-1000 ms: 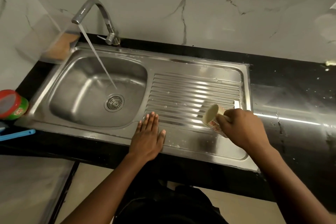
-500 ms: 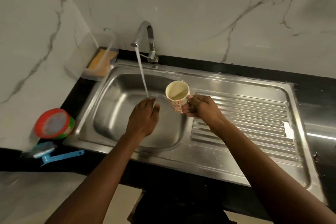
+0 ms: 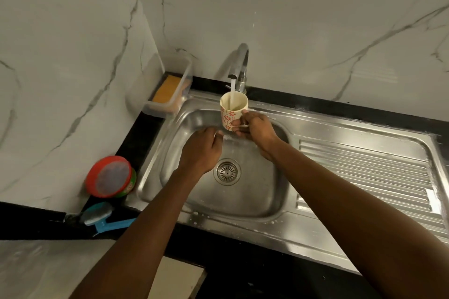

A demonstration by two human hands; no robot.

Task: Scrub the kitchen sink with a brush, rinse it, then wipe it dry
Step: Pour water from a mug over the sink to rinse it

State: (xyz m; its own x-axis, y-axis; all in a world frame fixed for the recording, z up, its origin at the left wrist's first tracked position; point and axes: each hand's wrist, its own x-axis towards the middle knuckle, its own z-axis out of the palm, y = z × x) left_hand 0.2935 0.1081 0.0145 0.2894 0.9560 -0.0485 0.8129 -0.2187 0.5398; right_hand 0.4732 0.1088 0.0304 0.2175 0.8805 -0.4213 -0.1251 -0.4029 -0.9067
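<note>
One sink (image 3: 243,228), black counter (image 3: 136,133), marble walls (image 3: 315,19), right fingers (image 3: 239,128) gripping cup (image 3: 228,116), left fingers (image 3: 210,134) relaxed.

Basin (image 3: 255,201): rear half occupied. The left hand (image 3: 201,150) hangs over its left middle; the right hand (image 3: 257,128) holds a cup (image 3: 230,114) under the tap (image 3: 240,65). Both forearms cross the front rim. Floor around the strainer (image 3: 227,171) open between them.
Drainboard (image 3: 364,172): ribbed, unobstructed, reachable from front and right.
Left counter (image 3: 136,136) strip: narrow, hemmed by the side wall (image 3: 73,80); clear box (image 3: 170,90) at rear corner, red-lidded tub (image 3: 110,177) midway, blue brush (image 3: 107,218) at front.
</note>
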